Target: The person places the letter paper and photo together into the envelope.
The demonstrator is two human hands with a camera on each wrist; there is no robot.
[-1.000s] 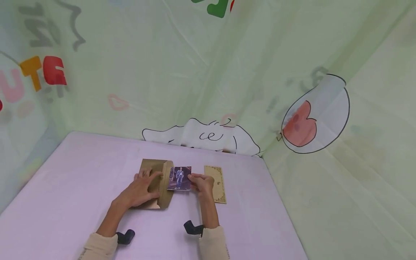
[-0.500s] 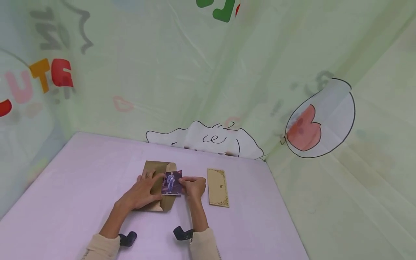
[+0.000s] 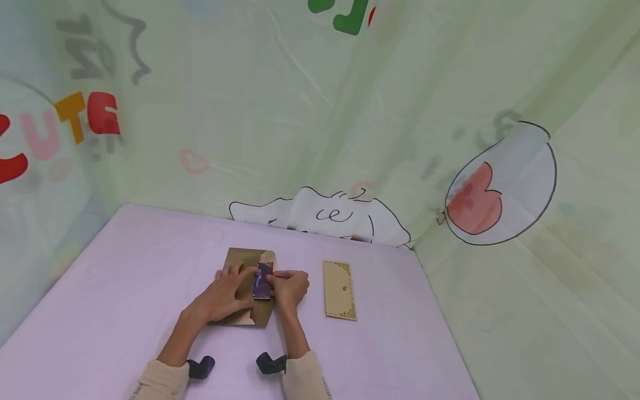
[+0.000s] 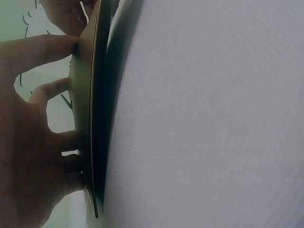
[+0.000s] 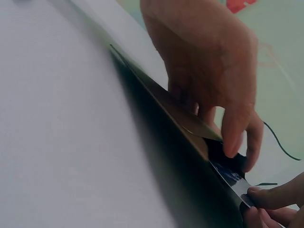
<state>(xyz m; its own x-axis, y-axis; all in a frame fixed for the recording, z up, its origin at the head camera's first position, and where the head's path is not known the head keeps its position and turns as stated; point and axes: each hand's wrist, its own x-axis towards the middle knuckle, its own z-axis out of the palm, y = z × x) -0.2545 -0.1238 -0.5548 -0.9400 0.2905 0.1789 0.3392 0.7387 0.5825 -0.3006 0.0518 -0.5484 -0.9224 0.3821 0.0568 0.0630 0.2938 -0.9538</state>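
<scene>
Left hand (image 3: 227, 294) lies flat, fingers straight, pinning envelope (image 3: 245, 289) to table (image 3: 125, 289). Right hand (image 3: 289, 288) pinches photo (image 3: 262, 281), half inside. Best kept level, slid straight to avoid snagging.

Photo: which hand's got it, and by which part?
The right hand pinches the photo by its right edge; the left hand presses flat on the brown envelope.

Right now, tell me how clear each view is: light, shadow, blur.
Head view: bright, even light, sharp enough, walls bowed by the wide lens; the left hand lies on the envelope while the right hand pinches the photo. Left wrist view: dim, with the envelope seen edge-on and the hand soft and out of focus. Right wrist view: dark, with deep shadow under the envelope and the table a plain grey.
</scene>
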